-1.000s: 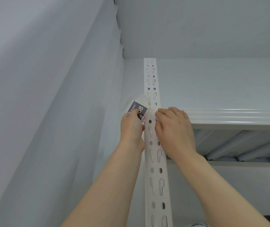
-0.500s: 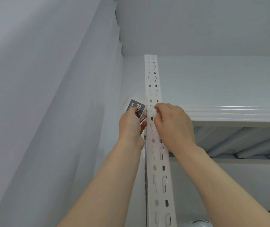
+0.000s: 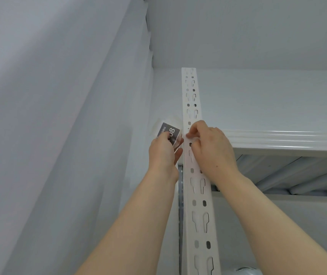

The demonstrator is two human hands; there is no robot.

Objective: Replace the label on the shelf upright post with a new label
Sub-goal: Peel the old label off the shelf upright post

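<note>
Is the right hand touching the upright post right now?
Touching. Head view: curled fingertips of the right hand lie against the upright post, no gap showing.

White upright post (image 3: 198, 195), dark keyhole-slot pattern; grey label (image 3: 168, 132), white "08"; glossy white shelf (image 3: 287, 138).

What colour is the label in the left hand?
Dark grey label with white print; head view.

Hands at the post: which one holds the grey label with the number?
The left hand pinches the grey label, just left of the post. The right hand only has its fingertips at the post's front.
</note>
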